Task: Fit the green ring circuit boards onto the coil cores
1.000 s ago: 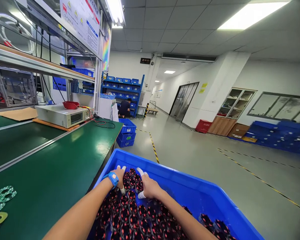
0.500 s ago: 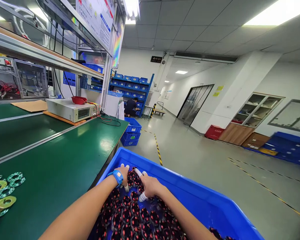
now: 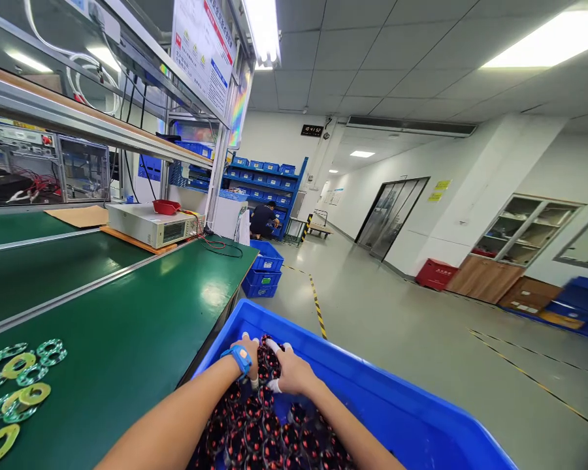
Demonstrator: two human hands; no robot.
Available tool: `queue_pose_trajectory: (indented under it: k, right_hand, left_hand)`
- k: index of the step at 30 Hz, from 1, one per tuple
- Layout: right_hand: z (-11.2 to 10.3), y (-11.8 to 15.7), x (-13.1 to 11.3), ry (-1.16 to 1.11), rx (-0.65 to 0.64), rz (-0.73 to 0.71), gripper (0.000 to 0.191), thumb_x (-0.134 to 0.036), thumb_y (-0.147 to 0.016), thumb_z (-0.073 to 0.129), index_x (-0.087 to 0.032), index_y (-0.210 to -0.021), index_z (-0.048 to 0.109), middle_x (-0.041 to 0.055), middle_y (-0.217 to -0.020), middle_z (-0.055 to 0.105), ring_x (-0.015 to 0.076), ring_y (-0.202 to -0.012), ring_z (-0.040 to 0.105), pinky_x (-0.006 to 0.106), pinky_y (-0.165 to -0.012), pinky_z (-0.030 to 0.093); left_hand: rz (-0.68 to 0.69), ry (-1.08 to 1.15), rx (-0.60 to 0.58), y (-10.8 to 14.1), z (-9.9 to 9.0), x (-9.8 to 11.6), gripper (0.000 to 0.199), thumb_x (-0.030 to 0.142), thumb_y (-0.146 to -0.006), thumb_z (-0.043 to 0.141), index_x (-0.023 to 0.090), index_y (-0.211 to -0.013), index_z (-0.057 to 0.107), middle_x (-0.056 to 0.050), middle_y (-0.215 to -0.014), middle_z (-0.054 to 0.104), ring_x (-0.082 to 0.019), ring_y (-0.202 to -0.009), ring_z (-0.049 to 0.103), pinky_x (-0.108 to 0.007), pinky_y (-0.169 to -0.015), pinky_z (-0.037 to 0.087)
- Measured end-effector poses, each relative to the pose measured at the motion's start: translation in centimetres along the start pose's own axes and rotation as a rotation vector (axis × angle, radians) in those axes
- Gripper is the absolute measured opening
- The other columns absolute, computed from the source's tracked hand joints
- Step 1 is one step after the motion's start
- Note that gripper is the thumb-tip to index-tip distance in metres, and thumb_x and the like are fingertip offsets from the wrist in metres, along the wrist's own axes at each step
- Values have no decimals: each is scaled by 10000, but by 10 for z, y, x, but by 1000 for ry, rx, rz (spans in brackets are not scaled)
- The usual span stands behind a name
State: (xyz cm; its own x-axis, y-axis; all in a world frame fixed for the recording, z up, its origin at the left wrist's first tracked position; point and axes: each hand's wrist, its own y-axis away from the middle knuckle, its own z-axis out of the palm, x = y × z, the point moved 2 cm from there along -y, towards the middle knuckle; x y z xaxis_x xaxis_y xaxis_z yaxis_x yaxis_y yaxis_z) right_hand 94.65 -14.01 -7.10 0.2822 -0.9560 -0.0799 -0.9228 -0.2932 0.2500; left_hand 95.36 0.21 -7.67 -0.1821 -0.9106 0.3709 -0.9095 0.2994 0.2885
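Blue plastic walls of the bin [image 3: 402, 408] surround your hands, with black-and-red parts [image 3: 255, 431] packed between them and on your near side. Your left hand [image 3: 247, 358] and right hand [image 3: 296, 373] flank one cluster, white coverings on the fingertips; several fingers sink from sight, so whether either grips can't be told. Your forearms cover more parts, and the view's lower edge cuts off the bin's near end. Just ahead of your fingers stands the far wall; to your right hand's right, the bin has open room. Left of your left hand, the green bench [image 3: 142, 346] carries yellow and greenish rings [image 3: 25, 395]. Beyond the bin, ahead and right, stretches grey floor [image 3: 396, 326].
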Motion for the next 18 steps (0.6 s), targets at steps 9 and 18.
queue_pose_trajectory:
  k: [9,18]
  right_hand:
    - [-3,-9,11,-21,97,-129,777,-310,-588,698,-253,-1312,420,125,-1285,440,310,-1128,507,368,-918,386]
    - [18,-20,22,-158,153,-120,828,-230,-540,735,-270,-1302,414,102,-1200,500,298,-1063,546,346,-876,395]
  left_hand:
    - [-61,42,73,1,1,1,1039,332,-362,833,152,-1270,363,-213,-1333,361,-356,-1158,480,-412,-935,446]
    - [-12,109,78,-11,9,0,981,323,-325,836,160,-1208,441,-203,-1307,388,-390,-1144,476,-491,-924,431]
